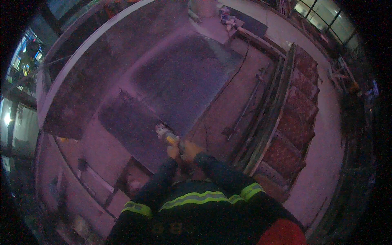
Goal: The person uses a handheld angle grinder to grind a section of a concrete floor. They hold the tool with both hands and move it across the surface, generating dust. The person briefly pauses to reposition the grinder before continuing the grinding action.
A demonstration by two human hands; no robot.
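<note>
In front of me, both hands are on a power tool that looks like an angle grinder (pixel 170 139), its pale head angled away and to the left. My left hand (pixel 173 152) is wrapped round its body near the head. My right hand (pixel 192 150) is closed round the rear end. The tool's head lies over the seam where a large dark flat sheet (pixel 175 77) meets a smaller dark sheet (pixel 126 122). Dim light and grain hide whether the disc touches the surface. Dark sleeves with yellow-green bands cover my arms.
A thin black cable (pixel 225 86) crosses to the right of the large sheet. Long metal bars (pixel 261 112) and a rusty stepped metal piece (pixel 292 114) lie at the right. A can (pixel 224 13) stands at the far edge. An open-topped box (pixel 134 177) sits at the near left.
</note>
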